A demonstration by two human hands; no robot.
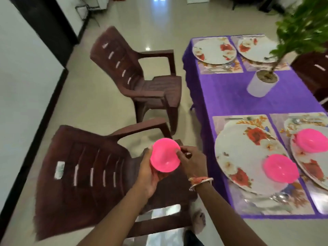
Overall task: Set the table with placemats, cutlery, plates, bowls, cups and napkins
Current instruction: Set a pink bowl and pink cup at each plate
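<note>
Here, left hand [149, 176] and right hand [192, 164] fingers grip a pink bowl [165, 157] beside the purple table [227, 93].

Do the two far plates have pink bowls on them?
No, the far left plate and far right plate are bare.

Pink bowl [165, 156] mouth-up, gripped by left hand [150, 176], rim pinched by right hand [192, 164]. Second bowl [281, 168], third bowl [312, 140] upright on floral plates [239, 153].
</note>
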